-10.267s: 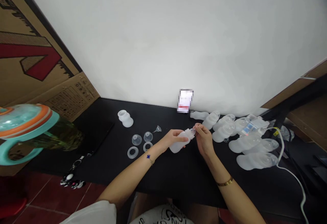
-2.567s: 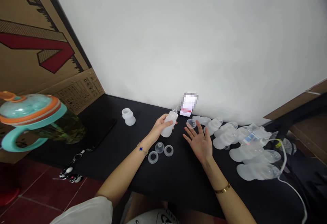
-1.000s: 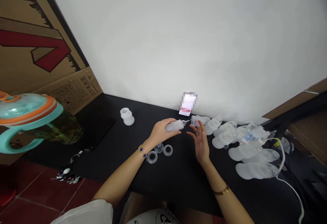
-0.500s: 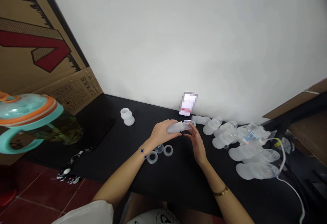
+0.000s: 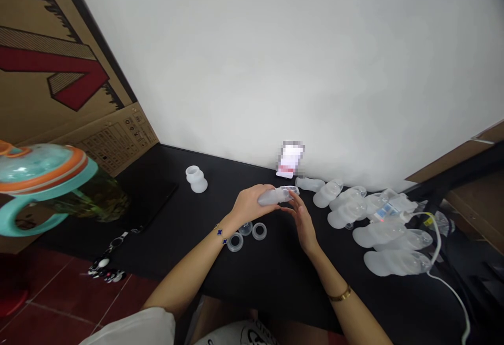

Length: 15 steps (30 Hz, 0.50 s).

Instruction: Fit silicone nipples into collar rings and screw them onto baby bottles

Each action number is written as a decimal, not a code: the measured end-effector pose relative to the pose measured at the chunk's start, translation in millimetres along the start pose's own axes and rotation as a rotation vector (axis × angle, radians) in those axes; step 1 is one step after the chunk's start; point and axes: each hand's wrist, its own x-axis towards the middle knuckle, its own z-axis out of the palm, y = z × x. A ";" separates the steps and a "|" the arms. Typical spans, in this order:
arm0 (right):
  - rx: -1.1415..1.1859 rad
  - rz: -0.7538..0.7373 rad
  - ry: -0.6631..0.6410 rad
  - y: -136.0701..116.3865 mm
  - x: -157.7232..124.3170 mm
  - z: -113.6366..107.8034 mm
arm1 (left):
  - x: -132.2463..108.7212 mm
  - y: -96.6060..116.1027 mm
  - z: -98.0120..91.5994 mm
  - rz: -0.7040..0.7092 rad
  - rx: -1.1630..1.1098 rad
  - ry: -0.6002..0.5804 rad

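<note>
Frosted plastic bottle [image 5: 273, 196] lies sideways in my left hand [image 5: 252, 203], the grip clamped around its body, with a clear piece [image 5: 290, 191] at its far end. My right hand [image 5: 302, 223] is just below that end, its grip apart and the fingers curled upward. I cannot tell whether my fingertips touch the clear piece.

Just below the bottle, two clear rings [image 5: 235, 242] and a small clear cup [image 5: 245, 228] sit close together on the black table [image 5: 275, 271], near my left wrist. Right of the bottle, a cluster of frosted bottles [image 5: 378, 224] takes up the table toward its right side, and a white cable [image 5: 437, 245] runs past them over the near edge. Behind the bottle, a blurred card [image 5: 290, 160] stands against the wall [image 5: 252, 72] at the table's back edge. Well left of the bottle stands a frosted collar [image 5: 196, 179]. The open room lies between the collar and the bottle, and on the bare black stretch between my forearms, down to the near edge.
</note>
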 end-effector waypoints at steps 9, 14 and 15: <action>-0.021 -0.001 0.011 -0.8 -0.9 0.6 | -0.8 1.4 -0.1 0.012 0.004 -0.014; -0.005 -0.014 0.043 -1.1 -0.7 0.8 | -0.6 1.2 0.1 -0.004 0.025 -0.030; 0.002 -0.015 0.046 -1.4 -0.6 0.8 | -0.5 1.1 0.0 -0.006 0.028 -0.032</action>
